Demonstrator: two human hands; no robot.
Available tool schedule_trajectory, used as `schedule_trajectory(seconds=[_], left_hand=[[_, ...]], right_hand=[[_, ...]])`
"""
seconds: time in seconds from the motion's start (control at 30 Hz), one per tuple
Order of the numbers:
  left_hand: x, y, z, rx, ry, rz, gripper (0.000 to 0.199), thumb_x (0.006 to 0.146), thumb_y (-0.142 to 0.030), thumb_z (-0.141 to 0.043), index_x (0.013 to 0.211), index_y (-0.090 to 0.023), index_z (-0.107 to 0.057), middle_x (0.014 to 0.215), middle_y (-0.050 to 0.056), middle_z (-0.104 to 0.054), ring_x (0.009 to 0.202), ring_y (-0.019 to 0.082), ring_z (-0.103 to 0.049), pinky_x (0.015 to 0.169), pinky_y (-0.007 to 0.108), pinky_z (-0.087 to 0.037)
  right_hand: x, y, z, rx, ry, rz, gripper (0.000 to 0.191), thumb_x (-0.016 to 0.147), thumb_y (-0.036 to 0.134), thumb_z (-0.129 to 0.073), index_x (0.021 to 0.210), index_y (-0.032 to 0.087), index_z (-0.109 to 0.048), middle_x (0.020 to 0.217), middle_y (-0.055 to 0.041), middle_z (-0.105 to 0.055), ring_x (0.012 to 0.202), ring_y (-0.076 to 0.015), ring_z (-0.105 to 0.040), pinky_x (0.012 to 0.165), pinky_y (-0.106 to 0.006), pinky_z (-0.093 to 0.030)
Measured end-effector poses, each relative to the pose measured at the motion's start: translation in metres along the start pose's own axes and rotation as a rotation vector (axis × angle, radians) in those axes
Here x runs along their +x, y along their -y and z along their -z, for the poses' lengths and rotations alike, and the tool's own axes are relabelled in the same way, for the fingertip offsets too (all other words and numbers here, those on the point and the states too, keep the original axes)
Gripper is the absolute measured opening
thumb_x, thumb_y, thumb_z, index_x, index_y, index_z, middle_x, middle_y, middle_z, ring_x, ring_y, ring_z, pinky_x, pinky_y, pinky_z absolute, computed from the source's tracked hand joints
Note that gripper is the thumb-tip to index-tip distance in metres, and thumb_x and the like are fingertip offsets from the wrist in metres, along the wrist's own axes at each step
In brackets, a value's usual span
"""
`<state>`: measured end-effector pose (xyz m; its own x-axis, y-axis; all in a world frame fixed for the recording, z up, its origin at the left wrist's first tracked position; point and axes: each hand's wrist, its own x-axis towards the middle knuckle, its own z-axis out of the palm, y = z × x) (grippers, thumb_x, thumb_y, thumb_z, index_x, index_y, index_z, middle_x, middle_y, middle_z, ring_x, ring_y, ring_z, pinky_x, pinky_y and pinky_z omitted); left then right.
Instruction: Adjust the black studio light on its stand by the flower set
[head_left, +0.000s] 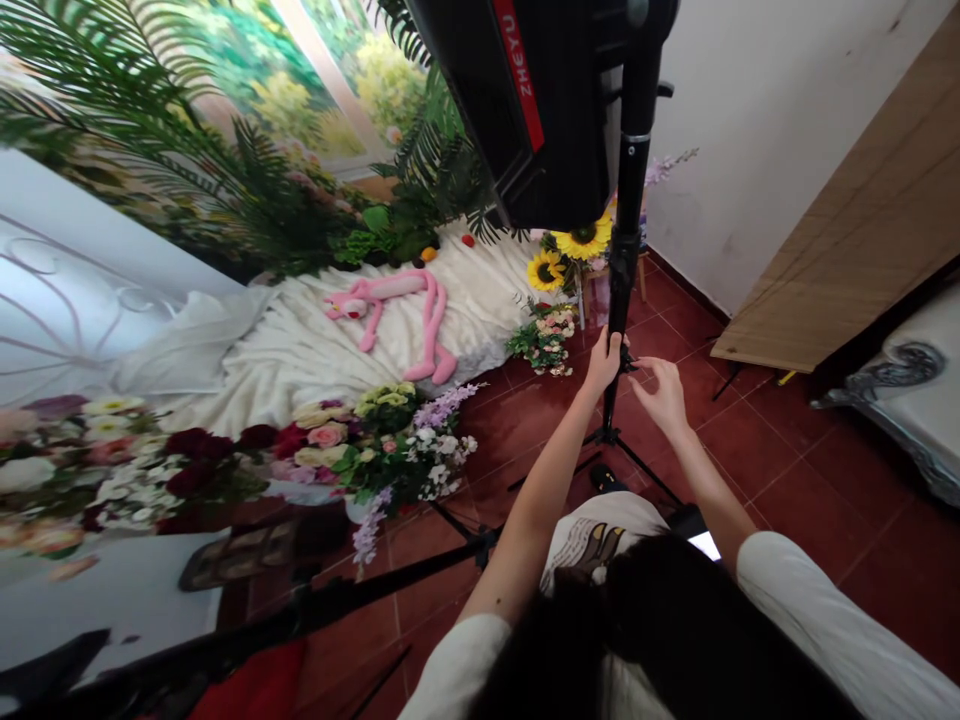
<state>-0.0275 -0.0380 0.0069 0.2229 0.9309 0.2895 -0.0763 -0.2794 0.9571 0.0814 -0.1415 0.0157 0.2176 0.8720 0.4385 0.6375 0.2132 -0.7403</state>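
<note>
A black light stand (630,215) rises from the floor in front of me, carrying a large black lamp housing (555,150) with a red "ZHEYU" strip. My left hand (606,360) is wrapped round the pole at about its lower third. Just right of the pole, my right hand (658,390) has its thumb and fingers curled towards each other at a small black knob (627,360). The fingertips touch or nearly touch the knob, and the exact contact is too small to make out.
A pink plush toy (431,325) lies on white cloth (292,350) at the left. Flowers (390,430) line its front edge; sunflowers (583,240) stand behind the pole. Another black stand (360,590) crosses the lower left. A wooden panel (847,220) leans at the right.
</note>
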Motion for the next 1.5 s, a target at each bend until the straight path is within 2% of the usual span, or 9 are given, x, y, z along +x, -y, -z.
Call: schedule_trajectory(seconds=[0.1, 0.23, 0.33, 0.7, 0.87, 1.0, 1.13, 1.3, 1.5], left_hand=[[0.0, 0.0, 0.0, -0.01, -0.003, 0.017, 0.054, 0.088, -0.071, -0.037, 0.084, -0.02, -0.055, 0.078, 0.002, -0.059, 0.071, 0.012, -0.057, 0.071, 0.025, -0.048], [0.001, 0.003, 0.0, -0.026, 0.004, 0.021, 0.055, 0.087, -0.072, -0.037, 0.085, -0.02, -0.055, 0.078, 0.002, -0.059, 0.069, 0.011, -0.056, 0.07, 0.025, -0.049], [0.001, 0.002, 0.0, -0.037, 0.009, 0.019, 0.055, 0.087, -0.072, -0.038, 0.086, -0.02, -0.055, 0.078, 0.001, -0.058, 0.068, 0.011, -0.056, 0.071, 0.025, -0.049], [0.0, -0.001, -0.001, -0.082, 0.005, 0.041, 0.059, 0.084, -0.075, -0.04, 0.086, -0.018, -0.056, 0.078, 0.003, -0.059, 0.067, 0.011, -0.056, 0.066, 0.025, -0.05], [0.002, 0.003, -0.001, -0.018, 0.028, 0.032, 0.058, 0.09, -0.07, -0.033, 0.097, -0.017, -0.057, 0.087, 0.005, -0.064, 0.075, 0.012, -0.059, 0.076, 0.026, -0.051], [-0.007, 0.0, 0.012, 0.136, 0.089, 0.071, 0.055, 0.095, -0.061, -0.034, 0.117, -0.016, -0.057, 0.11, 0.011, -0.067, 0.1, 0.017, -0.063, 0.096, 0.03, -0.048], [-0.043, 0.003, 0.048, 0.267, 0.237, 0.11, 0.052, 0.096, -0.05, -0.041, 0.135, -0.017, -0.05, 0.139, 0.012, -0.058, 0.126, 0.02, -0.055, 0.111, 0.034, -0.039], [-0.131, 0.02, 0.12, 0.483, 0.526, 0.435, 0.049, 0.093, -0.051, -0.041, 0.118, -0.017, -0.066, 0.124, 0.011, -0.068, 0.115, 0.024, -0.063, 0.107, 0.036, -0.044], [-0.257, 0.044, 0.199, 0.579, 0.083, 0.778, 0.046, 0.09, -0.048, -0.044, 0.113, -0.015, -0.067, 0.122, 0.012, -0.069, 0.117, 0.026, -0.063, 0.106, 0.037, -0.044]], right_hand=[[0.006, 0.001, -0.002, -0.08, 0.012, 0.02, 0.021, 0.084, 0.038, -0.064, 0.097, 0.023, -0.063, 0.105, -0.0101, -0.069, 0.104, -0.0292, -0.06, 0.093, -0.046, -0.048], [0.013, 0.005, -0.003, -0.107, -0.035, -0.134, 0.03, 0.08, 0.047, -0.067, 0.093, 0.023, -0.055, 0.092, -0.0066, -0.07, 0.08, -0.025, -0.064, 0.071, -0.037, -0.049], [0.015, 0.007, -0.002, -0.102, -0.046, -0.195, 0.036, 0.077, 0.052, -0.069, 0.088, 0.024, -0.05, 0.087, -0.0045, -0.07, 0.069, -0.0227, -0.064, 0.064, -0.033, -0.046], [0.039, -0.026, -0.017, 0.338, -0.051, -0.484, 0.053, 0.065, 0.061, -0.074, 0.081, 0.026, -0.039, 0.054, 0.0084, -0.051, 0.047, -0.013, -0.049, 0.047, -0.025, -0.036], [0.034, -0.022, -0.018, 0.526, -0.057, -0.583, 0.06, 0.056, 0.063, -0.08, 0.08, 0.025, -0.04, 0.049, 0.0111, -0.048, 0.038, -0.0079, -0.039, 0.038, -0.022, -0.028], [0.018, -0.008, -0.021, 0.651, -0.106, -0.635, 0.059, 0.064, 0.073, -0.069, 0.082, 0.023, -0.043, 0.056, 0.0056, -0.06, 0.038, -0.0076, -0.047, 0.035, -0.019, -0.027], [-0.001, 0.002, -0.034, 0.741, -0.037, -0.721, 0.056, 0.082, 0.078, -0.043, 0.082, 0.022, -0.046, 0.067, -0.0036, -0.072, 0.039, -0.0087, -0.052, 0.032, -0.019, -0.026], [-0.017, 0.011, -0.063, 0.73, 0.214, -0.732, 0.05, 0.082, 0.07, -0.054, 0.075, 0.021, -0.047, 0.068, -0.0063, -0.074, 0.041, -0.0077, -0.054, 0.035, -0.017, -0.031], [-0.029, 0.035, -0.116, 0.686, 0.552, -0.619, 0.05, 0.072, 0.067, -0.065, 0.07, 0.02, -0.05, 0.068, -0.006, -0.074, 0.043, -0.008, -0.054, 0.036, -0.016, -0.032]])
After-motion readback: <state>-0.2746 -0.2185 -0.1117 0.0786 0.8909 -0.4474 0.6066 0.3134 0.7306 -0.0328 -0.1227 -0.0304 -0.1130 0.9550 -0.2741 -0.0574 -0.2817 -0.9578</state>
